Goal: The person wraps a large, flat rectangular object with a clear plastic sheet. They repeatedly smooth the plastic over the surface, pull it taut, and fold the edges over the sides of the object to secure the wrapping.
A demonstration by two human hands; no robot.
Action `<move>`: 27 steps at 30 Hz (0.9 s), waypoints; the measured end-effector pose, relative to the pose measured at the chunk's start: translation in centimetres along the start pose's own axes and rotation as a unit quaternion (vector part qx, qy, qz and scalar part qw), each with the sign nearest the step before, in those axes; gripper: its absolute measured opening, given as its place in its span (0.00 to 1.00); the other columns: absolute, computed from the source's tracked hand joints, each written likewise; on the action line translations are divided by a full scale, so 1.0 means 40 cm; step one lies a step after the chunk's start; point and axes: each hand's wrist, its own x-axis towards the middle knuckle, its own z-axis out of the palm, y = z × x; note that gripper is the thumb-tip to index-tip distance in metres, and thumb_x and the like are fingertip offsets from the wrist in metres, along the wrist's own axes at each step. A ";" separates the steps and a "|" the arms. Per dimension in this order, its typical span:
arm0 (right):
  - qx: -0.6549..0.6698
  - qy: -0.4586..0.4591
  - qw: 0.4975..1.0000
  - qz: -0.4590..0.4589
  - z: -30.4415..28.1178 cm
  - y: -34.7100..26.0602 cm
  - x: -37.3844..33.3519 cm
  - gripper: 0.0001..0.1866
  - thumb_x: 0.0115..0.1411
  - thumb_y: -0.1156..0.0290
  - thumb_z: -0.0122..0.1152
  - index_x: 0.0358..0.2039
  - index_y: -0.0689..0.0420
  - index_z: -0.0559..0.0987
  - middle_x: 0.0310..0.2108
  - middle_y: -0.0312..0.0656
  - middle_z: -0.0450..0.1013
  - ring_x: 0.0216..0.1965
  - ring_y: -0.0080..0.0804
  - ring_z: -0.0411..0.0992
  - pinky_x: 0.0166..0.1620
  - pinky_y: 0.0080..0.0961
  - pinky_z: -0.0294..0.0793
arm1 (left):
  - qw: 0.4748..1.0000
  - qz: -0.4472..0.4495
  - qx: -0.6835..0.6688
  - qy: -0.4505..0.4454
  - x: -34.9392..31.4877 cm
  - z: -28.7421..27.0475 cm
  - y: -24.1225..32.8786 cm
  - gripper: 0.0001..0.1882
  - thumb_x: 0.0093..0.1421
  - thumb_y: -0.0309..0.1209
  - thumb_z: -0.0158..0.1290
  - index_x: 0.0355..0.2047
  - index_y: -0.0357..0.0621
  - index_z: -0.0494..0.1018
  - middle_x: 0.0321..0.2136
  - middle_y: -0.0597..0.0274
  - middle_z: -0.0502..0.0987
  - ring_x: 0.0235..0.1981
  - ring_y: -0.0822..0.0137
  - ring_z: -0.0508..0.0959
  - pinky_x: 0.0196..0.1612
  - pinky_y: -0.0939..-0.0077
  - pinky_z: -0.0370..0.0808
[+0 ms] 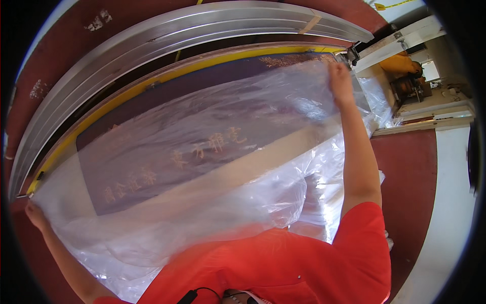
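A clear plastic sheet (212,197) stretches between my two arms over a dark purple panel (167,91) with gold lettering and a gold floral pattern. My right hand (340,83) is closed at the sheet's far right corner, beside the panel's upper right end. Low at the far left, my left hand (36,215) pinches the sheet's other corner with the arm spread wide. Through the plastic, a beige band (263,164) shows along the panel's near side. Loose folds of the sheet hang toward my body.
Behind the panel runs a yellow edge strip (202,58), with a long silver metal rail (167,35) above it. More crumpled plastic (374,99) lies past my right arm, near an opening with orange machinery (400,65). The floor (407,177) is dark red beside a white band.
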 end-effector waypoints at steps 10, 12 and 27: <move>-0.170 0.076 0.981 -0.048 0.120 0.025 0.180 0.18 0.47 0.57 0.54 0.23 0.62 0.71 0.19 0.44 0.70 0.24 0.32 0.68 0.30 0.26 0.66 | 0.985 -0.127 -0.066 -0.095 0.173 0.271 -0.070 0.31 0.48 0.54 0.45 0.36 0.35 0.70 0.34 0.47 0.72 0.34 0.59 0.72 0.37 0.69 0.65; -0.150 0.089 0.985 0.001 0.140 0.042 0.166 0.19 0.45 0.55 0.57 0.22 0.61 0.72 0.19 0.42 0.70 0.24 0.30 0.68 0.31 0.25 0.66 | 0.987 -0.125 -0.010 -0.104 0.196 0.298 -0.086 0.28 0.50 0.51 0.43 0.36 0.34 0.70 0.34 0.47 0.72 0.34 0.59 0.72 0.37 0.70 0.66; -0.114 0.163 0.979 0.046 0.167 0.089 0.170 0.26 0.53 0.54 0.35 0.32 0.66 0.71 0.34 0.57 0.67 0.39 0.52 0.64 0.43 0.36 0.59 | 0.864 0.168 0.469 -0.077 0.175 0.300 -0.136 0.09 0.53 0.30 0.42 0.23 0.40 0.70 0.22 0.53 0.73 0.23 0.59 0.75 0.25 0.69 0.71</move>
